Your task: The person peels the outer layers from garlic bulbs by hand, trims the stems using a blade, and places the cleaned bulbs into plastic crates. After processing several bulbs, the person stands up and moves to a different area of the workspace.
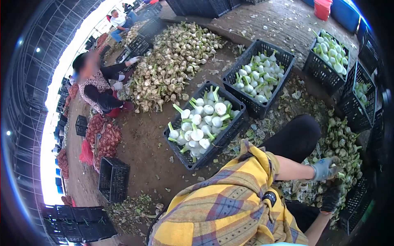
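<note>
My left hand (324, 169), in a blue-grey glove, is closed around a garlic bulb with a short green stem (340, 175). Just below it in the view is my right hand (331, 199) in a black glove. Its fingers look curled, and what they hold is hidden in the dark. Both hands are over a heap of unpeeled garlic bulbs (342, 143) at the right. Behind my bent knee (297, 135) stands a black crate (236, 128) heaped with white peeled bulbs (199, 127).
More crates of white bulbs (260, 78) (330, 53) stand farther up and right. A large garlic heap (176, 61) lies on the floor, with a seated person (96, 88) beside it. Red net sacks (106, 139) and a black crate (113, 178) are at left. Scraps litter the ground.
</note>
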### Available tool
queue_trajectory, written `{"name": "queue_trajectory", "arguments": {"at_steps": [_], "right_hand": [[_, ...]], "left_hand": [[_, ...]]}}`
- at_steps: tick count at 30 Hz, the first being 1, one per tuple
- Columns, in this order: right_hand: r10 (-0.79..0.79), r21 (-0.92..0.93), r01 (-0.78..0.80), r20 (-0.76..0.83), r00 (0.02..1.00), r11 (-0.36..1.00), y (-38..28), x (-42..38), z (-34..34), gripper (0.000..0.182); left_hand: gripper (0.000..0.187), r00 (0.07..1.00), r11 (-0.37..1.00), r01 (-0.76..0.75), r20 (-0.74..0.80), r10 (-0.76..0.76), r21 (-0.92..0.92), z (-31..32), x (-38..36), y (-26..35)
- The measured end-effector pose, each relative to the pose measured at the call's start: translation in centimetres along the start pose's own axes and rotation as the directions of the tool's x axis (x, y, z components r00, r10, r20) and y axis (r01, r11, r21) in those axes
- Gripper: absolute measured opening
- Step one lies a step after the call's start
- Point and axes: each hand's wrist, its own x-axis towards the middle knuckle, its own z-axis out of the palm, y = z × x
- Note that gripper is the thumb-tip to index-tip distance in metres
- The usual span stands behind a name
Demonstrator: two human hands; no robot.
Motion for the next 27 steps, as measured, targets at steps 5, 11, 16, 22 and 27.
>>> {"name": "queue_trajectory", "arguments": {"at_steps": [5,11,16,22,27], "right_hand": [[0.254,0.584,-0.245,0.069,0.965,0.774,-0.7,-1.8,4.3,0.022],[0.198,0.619,-0.223,0.11,0.974,0.753,-1.4,-4.2,4.0,0.023],[0.059,0.585,-0.089,0.07,0.996,0.806,-1.6,-7.7,2.2,0.026],[0.078,0.586,0.05,-0.191,0.978,0.809,-2.1,-12.6,0.8,0.024],[-0.033,0.492,0.077,-0.097,0.995,0.867,0.5,-13.1,-2.3,0.017]], "left_hand": [[0.047,0.999,0.997,-0.034,-0.004,0.035,0.071,-0.3,-5.1,2.8],[0.042,0.979,0.909,-0.193,0.011,0.204,0.37,1.4,-6.3,1.3],[0.033,0.939,0.854,-0.335,0.06,0.34,0.399,4.6,-7.2,0.3],[0.036,0.898,0.803,-0.436,0.138,0.418,0.406,9.1,-6.8,-1.8],[0.033,0.978,0.942,-0.197,0.125,0.168,0.273,10.1,-7.7,0.0]]}}
